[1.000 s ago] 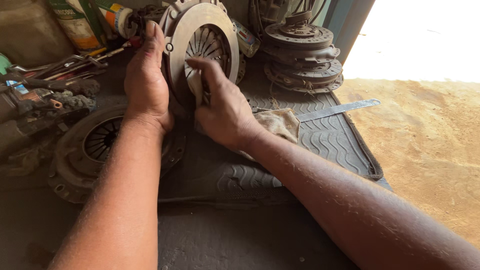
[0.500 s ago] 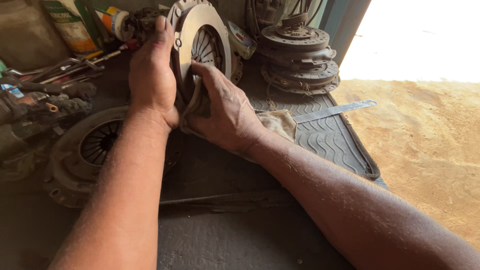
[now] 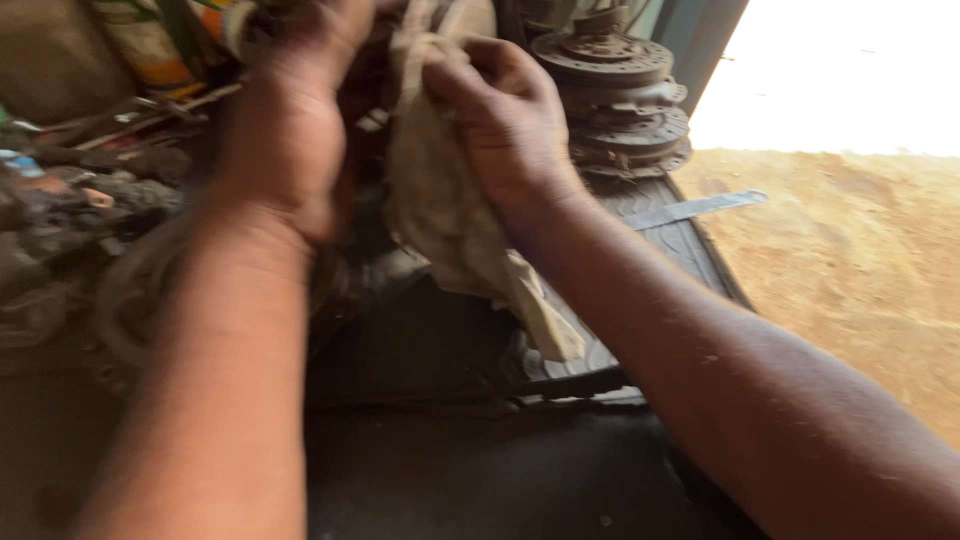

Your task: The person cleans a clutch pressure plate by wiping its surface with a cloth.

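My right hand point(image 3: 505, 115) is clenched on a dirty beige rag point(image 3: 450, 210) that hangs down from it over the black rubber mat point(image 3: 690, 250). My left hand point(image 3: 290, 120) is raised beside it at the top of the view, its fingers around a round clutch plate that is almost wholly hidden behind both hands and the rag. The view is blurred by motion. A second clutch pressure plate point(image 3: 130, 290) lies flat on the bench under my left forearm.
A stack of rusty clutch discs point(image 3: 620, 95) stands at the back right. A metal ruler point(image 3: 695, 210) lies on the mat's right edge. Greasy tools and parts point(image 3: 90, 190) crowd the left. Sandy ground point(image 3: 860, 260) lies beyond the bench.
Both hands have lifted higher and closer to the camera. The rag, which lay partly on the mat, now hangs from my right hand and covers the plate.
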